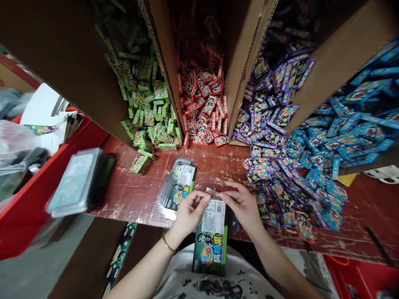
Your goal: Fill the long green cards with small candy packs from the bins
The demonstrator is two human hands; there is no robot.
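Observation:
A flat green and black candy pack (210,245) with a white label hangs between my hands, in front of my shirt. My left hand (190,209) pinches its upper left edge between thumb and fingers. At the upper right edge, my right hand (243,205) has its thumb and fingers closed on the top, beside a small pale flap (212,191) that sticks up. Just beyond my left hand, a stack of similar packs (184,182) in clear plastic lies on the red table (137,203).
Cardboard boxes hold small green (156,104), red (204,95), purple (264,104) and blue packets (349,120). Purple and blue ones spill onto the table near my right hand. Stacked clear plastic cases (75,178) stand at left beside a red bin (62,166).

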